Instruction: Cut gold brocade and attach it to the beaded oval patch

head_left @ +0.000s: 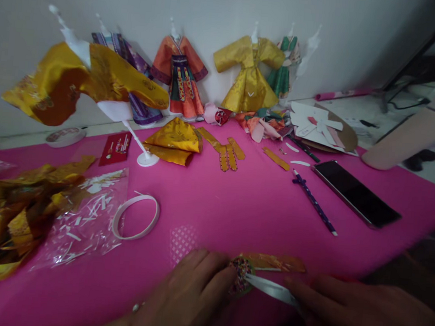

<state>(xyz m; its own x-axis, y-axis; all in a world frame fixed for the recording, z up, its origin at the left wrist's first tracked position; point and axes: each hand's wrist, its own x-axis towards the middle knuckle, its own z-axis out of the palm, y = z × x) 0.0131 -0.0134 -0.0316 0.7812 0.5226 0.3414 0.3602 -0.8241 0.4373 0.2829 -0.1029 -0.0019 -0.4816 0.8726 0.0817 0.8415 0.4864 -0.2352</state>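
Note:
My left hand [196, 293], wearing a beaded bracelet, lies near the front edge with its fingers curled against a small round dish of multicoloured beads [241, 273]. Pale tweezers [273, 288] are pinched in my right hand [364, 313], their tip pointing left at the beads. Motion blurs that hand, and I cannot make out whether the tip grips a bead. Just behind the dish lies a flat golden-orange fabric strip [279, 263], partly hidden by the dish.
Dressed doll stands, one with a yellow robe [251, 74], line the wall. A roll of white tape [136, 217], a bag of white scraps [83, 222] and yellow cloth scraps [21, 227] lie left. A purple pencil [316, 204] and phone [355, 193] lie right.

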